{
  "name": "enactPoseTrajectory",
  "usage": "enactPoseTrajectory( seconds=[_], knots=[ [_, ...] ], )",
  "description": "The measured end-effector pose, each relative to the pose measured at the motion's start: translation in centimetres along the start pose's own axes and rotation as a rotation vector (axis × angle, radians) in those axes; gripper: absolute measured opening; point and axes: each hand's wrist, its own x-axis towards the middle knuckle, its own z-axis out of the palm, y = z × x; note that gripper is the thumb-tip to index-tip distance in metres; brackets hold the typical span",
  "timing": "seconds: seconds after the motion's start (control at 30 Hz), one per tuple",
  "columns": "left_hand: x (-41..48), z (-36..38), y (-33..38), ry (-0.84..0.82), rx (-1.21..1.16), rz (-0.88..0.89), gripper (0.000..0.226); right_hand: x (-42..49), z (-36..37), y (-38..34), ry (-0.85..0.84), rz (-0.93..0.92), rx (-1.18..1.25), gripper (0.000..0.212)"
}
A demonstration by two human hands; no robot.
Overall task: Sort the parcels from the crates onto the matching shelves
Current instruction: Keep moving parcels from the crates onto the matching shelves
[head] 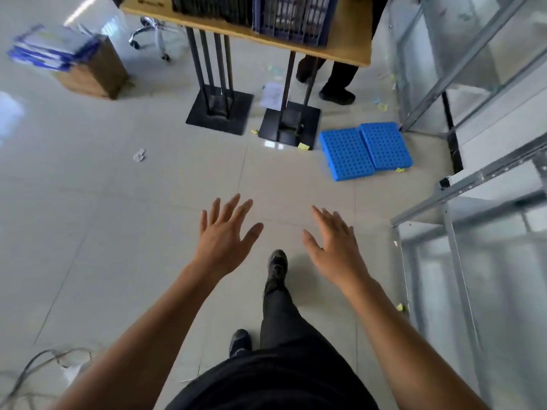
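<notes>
Left of the table [349,45]: cardboard box [94,75] with a blurred blue-white stack [50,50] on top, can't tell if those are parcels. Left hand [225,229], short of the table over floor tile: fingers straight and spread, holding nothing. On the table: 2 crates side by side, black crate [213,7] toward the table's left, blue crate [296,22] toward its right. Pale parcels [291,13] show through the blue crate's slats; the black crate's contents aren't readable. Right hand [334,241], also short of the table: flat, palm down, fingers relaxed, empty. Both hands are well apart from the crates. On the floor just beside the table's right foot: 2 blue perforated panels [367,149], touching edge to edge. Right of the table: metal shelving [473,202], no labels legible. My read: this is the fetch leg of 1 sort cycle, empty-handed, 1 shoe [277,263] ahead of the other and pointed at the table. Next move needs: close the gap to the table, reach over a crate rim, grip 1 parcel, read its marking, then go right of the table to the shelving and match the tier. Overall progress can't be judged; the crates are only partly in frame.
</notes>
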Motion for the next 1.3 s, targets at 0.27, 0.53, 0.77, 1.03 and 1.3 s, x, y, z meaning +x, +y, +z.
enactPoseTrajectory(
  seconds=[0.27,0.53,0.77,1.03,1.3],
  knots=[
    [14.5,-3.8,1.6,-0.005,0.174,-0.004,0.071,16.1,-3.7,-0.1,-0.021,-0.069,0.020,0.070],
    [27.1,-7.7,6.2,0.158,0.159,0.047,0.062,28.7,-10.0,-1.0,0.027,-0.153,0.012,0.071],
    [39.9,-12.2,6.3,0.270,0.116,0.072,0.058,39.5,-14.2,-3.5,0.125,-0.196,0.112,0.067],
    [57.4,-20.9,5.3,0.340,0.030,0.169,0.062,54.7,-21.4,-9.7,0.284,-0.168,0.088,0.072],
    [73.0,-27.8,5.7,0.300,-0.140,0.250,0.082,66.7,-27.7,-14.8,0.417,-0.156,0.131,0.066]
  ],
)
